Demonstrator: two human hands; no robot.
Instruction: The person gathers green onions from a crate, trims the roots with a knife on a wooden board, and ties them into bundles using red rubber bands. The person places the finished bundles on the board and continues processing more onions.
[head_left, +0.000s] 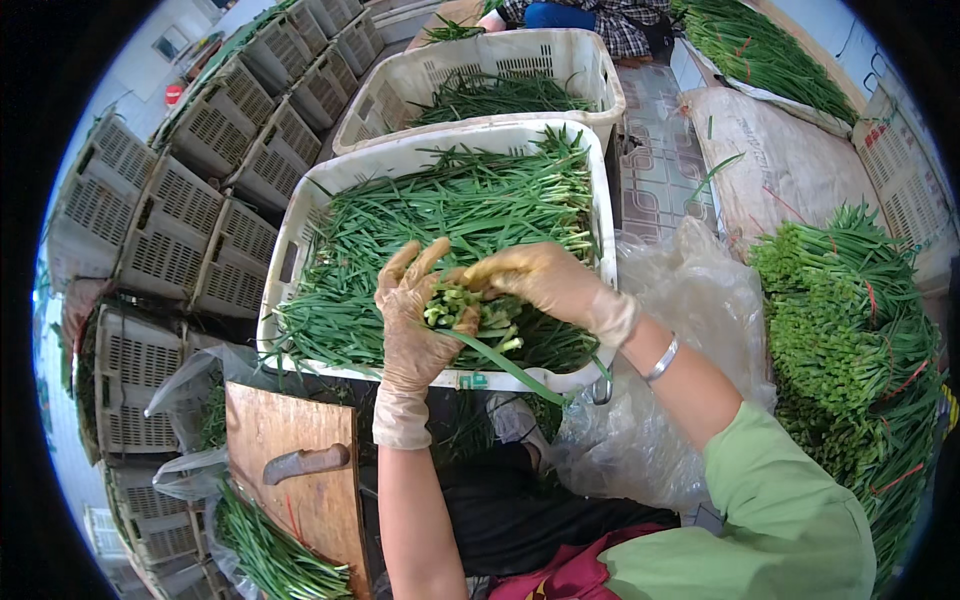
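My left hand (412, 326), in a thin stained glove, holds a bunch of green garlic chives (450, 306) with the pale stem ends facing up at me. From above right, the bent fingers of my gloved right hand (547, 281) pinch at the top of this bunch; what exactly lies between the fingertips is partly hidden. One long flat leaf (510, 367) droops from the bunch across the crate rim. Both hands are over a white plastic crate (437, 135) filled with loose garlic chives (420, 202).
Behind stands a second crate (480, 49) of greens, with a person (585, 22) beyond. A knife (307, 463) rests on a wooden board (289, 420) at left, near a tied bunch (285, 551). Stacked crates (161, 255) line the left; tied bunches (840, 322) pile at right beside plastic sheeting (675, 330).
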